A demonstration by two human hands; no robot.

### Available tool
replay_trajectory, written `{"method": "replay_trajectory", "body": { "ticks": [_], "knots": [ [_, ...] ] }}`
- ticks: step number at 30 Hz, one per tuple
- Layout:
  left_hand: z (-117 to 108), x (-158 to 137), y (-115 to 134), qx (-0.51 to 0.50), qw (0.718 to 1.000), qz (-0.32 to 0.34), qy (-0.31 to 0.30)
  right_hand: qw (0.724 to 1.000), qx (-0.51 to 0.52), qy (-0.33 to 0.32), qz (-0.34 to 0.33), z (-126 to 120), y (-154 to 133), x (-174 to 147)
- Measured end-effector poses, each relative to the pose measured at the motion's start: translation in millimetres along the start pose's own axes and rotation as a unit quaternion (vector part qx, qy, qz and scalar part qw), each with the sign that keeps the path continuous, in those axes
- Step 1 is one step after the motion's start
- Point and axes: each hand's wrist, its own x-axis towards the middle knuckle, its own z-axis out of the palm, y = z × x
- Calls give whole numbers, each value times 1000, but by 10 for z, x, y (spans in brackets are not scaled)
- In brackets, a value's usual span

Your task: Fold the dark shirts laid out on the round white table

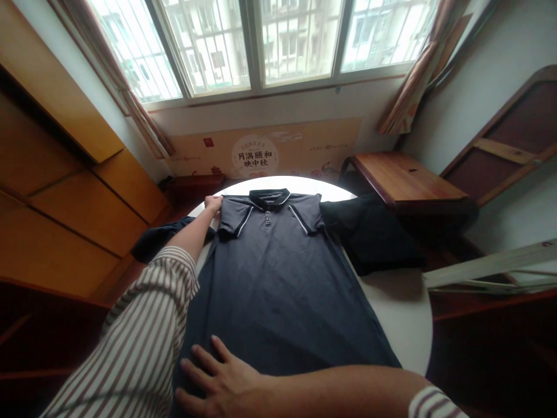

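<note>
A dark grey-blue polo shirt [278, 278] lies front up and spread over a white round table [400, 302], its collar at the far side. Both short sleeves are folded inward over the chest, showing black and white trim. At the far left shoulder, my left hand [213, 203] is closed on the shirt's edge; its fingertips are partly hidden. Near me, my right hand [221, 377] rests flat on the lower left of the shirt, fingers spread.
A dark folded garment [369, 232] lies at the table's right, and another dark cloth [159, 238] hangs at its left edge. Beyond stand a wooden side table [409, 180], a yellow-brown cabinet [65, 215] and a barred window [256, 46]. A pale rail [491, 264] is at right.
</note>
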Motion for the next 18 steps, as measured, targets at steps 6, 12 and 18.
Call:
{"method": "replay_trajectory", "body": {
  "ticks": [6,12,18],
  "knots": [
    [-89,-88,-5,58,997,38,24,999,-42,5,0,-12,11,-28],
    [-40,-486,257,106,979,171,3,1000,7,-1,7,-177,-45,10],
    [-99,-1436,26,128,914,359,-138,992,70,-57,87,-836,395,-67]
  ]
}}
